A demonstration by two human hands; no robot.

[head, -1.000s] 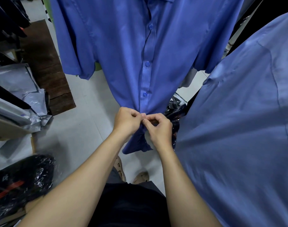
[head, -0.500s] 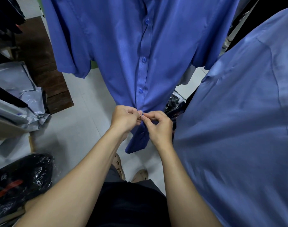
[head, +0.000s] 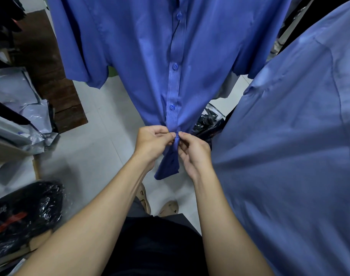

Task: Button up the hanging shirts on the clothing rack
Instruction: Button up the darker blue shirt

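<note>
Right at the lower end of the placket (head: 173,90), the left hand (head: 151,142) and the right hand (head: 194,152) meet, each with thumb and forefinger curled in a tight pinch on the fabric of the blue shirt (head: 150,56); the fingertips nearly touch across the gathered cloth, the other fingers loosely curled below. Three buttons above the pinch sit fastened along the placket, and the shirt's bottom hem (head: 167,172) hangs free just under the hands. A second blue shirt (head: 289,146) hangs close on the right, crowding the right forearm, while open pale floor (head: 94,140) lies to the left. Farther left, grey plastic bags (head: 20,100) are piled on shelves, and a black plastic-wrapped bundle (head: 24,212) rests at the lower left corner.
</note>
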